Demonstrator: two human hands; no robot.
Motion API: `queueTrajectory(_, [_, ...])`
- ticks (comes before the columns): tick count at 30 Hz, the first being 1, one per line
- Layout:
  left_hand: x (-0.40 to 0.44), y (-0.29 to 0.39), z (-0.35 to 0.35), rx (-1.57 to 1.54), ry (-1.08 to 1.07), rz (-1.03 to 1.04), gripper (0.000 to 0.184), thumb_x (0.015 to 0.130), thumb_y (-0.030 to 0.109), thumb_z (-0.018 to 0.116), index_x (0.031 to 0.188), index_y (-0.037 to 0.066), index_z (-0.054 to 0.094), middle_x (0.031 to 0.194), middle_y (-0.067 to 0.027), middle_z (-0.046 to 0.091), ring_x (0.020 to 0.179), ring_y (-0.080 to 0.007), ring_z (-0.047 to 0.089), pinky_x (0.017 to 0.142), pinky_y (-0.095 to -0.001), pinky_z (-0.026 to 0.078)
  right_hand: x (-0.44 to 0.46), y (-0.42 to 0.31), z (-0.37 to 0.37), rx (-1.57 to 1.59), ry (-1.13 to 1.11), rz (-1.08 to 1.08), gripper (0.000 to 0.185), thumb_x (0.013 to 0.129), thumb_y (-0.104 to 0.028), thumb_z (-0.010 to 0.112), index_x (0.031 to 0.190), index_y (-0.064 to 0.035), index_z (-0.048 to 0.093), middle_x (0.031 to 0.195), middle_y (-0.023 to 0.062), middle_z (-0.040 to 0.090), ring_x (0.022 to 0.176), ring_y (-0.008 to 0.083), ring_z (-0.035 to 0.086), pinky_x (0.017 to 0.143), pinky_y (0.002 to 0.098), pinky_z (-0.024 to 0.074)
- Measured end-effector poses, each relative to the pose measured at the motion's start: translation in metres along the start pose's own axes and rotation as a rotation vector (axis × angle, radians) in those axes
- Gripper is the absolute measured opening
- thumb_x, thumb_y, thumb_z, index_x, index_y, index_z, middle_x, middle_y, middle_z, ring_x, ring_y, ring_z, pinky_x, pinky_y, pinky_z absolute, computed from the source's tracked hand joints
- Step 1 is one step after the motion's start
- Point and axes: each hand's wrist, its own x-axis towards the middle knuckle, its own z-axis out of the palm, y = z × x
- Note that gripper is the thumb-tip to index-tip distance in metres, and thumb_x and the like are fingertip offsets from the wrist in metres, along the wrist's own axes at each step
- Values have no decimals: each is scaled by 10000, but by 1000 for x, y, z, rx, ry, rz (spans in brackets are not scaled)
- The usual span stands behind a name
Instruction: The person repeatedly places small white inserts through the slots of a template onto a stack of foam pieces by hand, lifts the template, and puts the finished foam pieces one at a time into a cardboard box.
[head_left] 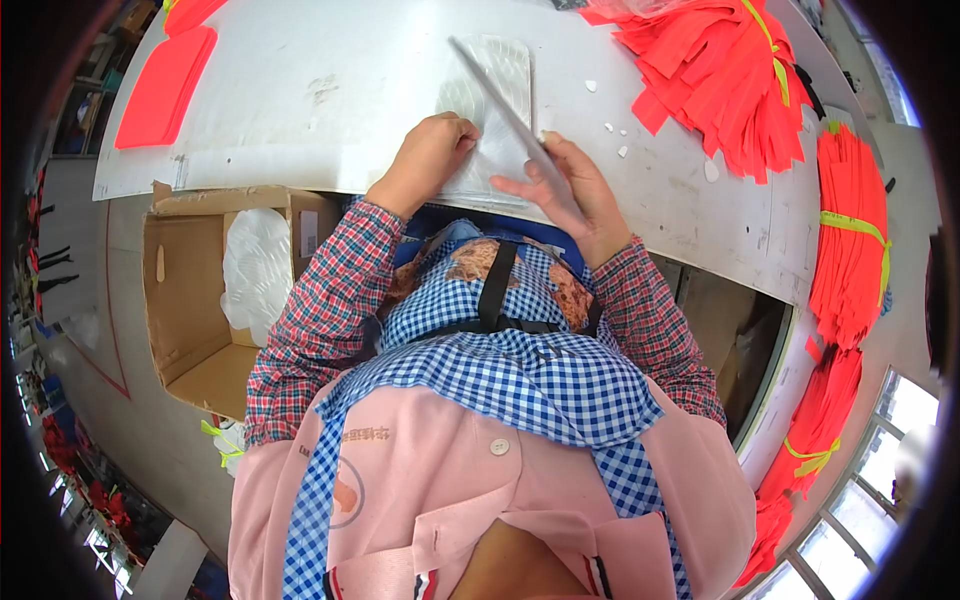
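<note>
A: Where is the thin grey sheet [508, 112] relative to your hands?

B: It is in your right hand [583, 192], gripped between thumb and fingers and seen nearly edge-on. It slants up and forward from your palm, its far end reaching past your left hand [420, 160], apart from it.

A: And your left?

B: Its fingers are curled and drawn together at the left side of the clear plastic stack [516, 65]. Whether they pinch a layer, I cannot tell. Your two hands are apart, with the stack lying on the table [300, 130] between them, partly beneath your grey sheet.

A: What else is around you?

B: A fanned bundle of red strips [710, 80] lies beyond your right hand, and white scraps [711, 170] lie nearer it.
</note>
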Motion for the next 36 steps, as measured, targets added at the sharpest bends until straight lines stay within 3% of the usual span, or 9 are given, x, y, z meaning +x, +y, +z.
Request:
queueTrajectory(1, [0,-2,2,-19,1,-9,127,834,53,611,912,-10,687,903,-190,666,830,-360,638,745,-403,517,2,5,-2,-66,20,27,186,964,-196,552,1022,-36,627,927,46,662,762,155,635,994,544,477])
queueTrajectory(5, [-5,-5,4,-251,85,-11,164,826,73,629,951,-24,675,917,-207,672,825,-368,639,737,-416,513,4,20,-2,-225,41,-47,170,940,-196,590,971,-32,619,849,26,646,729,84,610,669,231,510])
queueTrajectory(11, [-6,7,-12,-95,-118,-106,249,781,84,687,1013,-3,664,989,-192,655,888,-361,618,777,-404,515,7,28,-4,-145,147,-178,161,943,-197,588,960,-38,609,870,26,640,765,89,609,701,230,505])
queueTrajectory(14, [-17,14,-11,-116,-69,237,262,767,49,673,1027,11,663,1005,-169,637,951,-351,595,796,-389,522,8,30,-5,-116,193,-210,162,944,-199,588,963,-40,608,870,28,639,768,97,613,704,235,509])
queueTrajectory(21, [-25,32,-23,298,-130,26,284,764,-3,577,1027,45,674,983,-133,671,932,-323,623,789,-397,529,9,34,-10,-87,236,-220,181,943,-212,583,967,-34,601,879,44,645,785,116,626,708,268,529])
queueTrajectory(27, [-42,2,-94,412,250,73,281,821,5,565,1071,71,674,961,-136,685,890,-322,646,760,-397,520,8,35,-9,-77,257,-199,166,937,-206,594,957,-42,611,888,48,650,792,126,630,711,269,527])
queueTrajectory(30, [-85,-14,-151,547,455,145,319,736,-93,595,1008,47,683,1017,-110,695,946,-280,655,820,-366,533,11,37,-15,-110,266,-193,164,935,-211,597,950,-49,620,889,39,650,797,121,626,713,262,519])
queueTrajectory(33, [-155,-46,-190,797,472,9,356,734,-91,605,1039,66,696,1107,-71,691,1017,-252,647,898,-355,522,11,38,-18,-131,277,-195,157,933,-207,602,956,-54,626,893,27,652,806,113,622,715,256,511])
queueTrajectory(36, [-227,-86,-199,733,491,-193,354,747,-89,583,1037,77,696,1104,-79,691,1027,-261,644,912,-366,518,14,41,-26,-168,296,-211,163,938,-214,593,964,-58,631,894,21,650,810,107,616,720,255,506])
